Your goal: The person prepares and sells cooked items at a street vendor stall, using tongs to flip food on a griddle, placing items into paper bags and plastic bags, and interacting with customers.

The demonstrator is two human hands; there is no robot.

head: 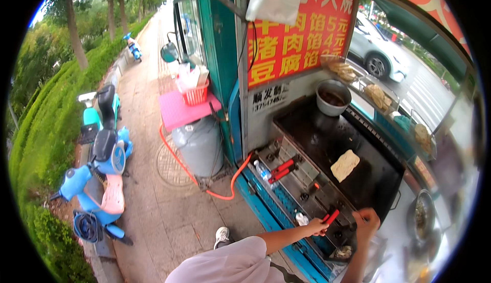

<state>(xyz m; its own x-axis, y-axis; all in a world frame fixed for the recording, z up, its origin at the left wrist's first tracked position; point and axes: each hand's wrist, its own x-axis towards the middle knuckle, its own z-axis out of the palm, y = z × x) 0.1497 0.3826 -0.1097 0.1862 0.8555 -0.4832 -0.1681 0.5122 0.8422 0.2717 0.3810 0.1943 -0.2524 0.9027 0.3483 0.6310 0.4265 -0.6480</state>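
My left hand (317, 227) is closed around the end of a pair of red handles (331, 216) at the front of the griddle stand. My right hand (366, 218) hovers by the griddle's near corner, its fingers bent and apart, with no object visible in it. On the dark flat griddle (314, 133) lies one pale rectangle of flat dough (345, 165), apart from both hands. A deep metal pot (333, 98) with dark contents rests at the far end. Another pair of red handles (282, 170) sticks out farther along the burner front (303, 160).
A plastic bottle (262, 171) lies on the blue ledge. Beside the stall stands a grey gas cylinder (197, 148) with an orange hose (178, 173). A metal bowl of filling (420, 214) sits right, with wire racks of flatbread (378, 96) behind the griddle. Scooters (99, 194) line the hedge.
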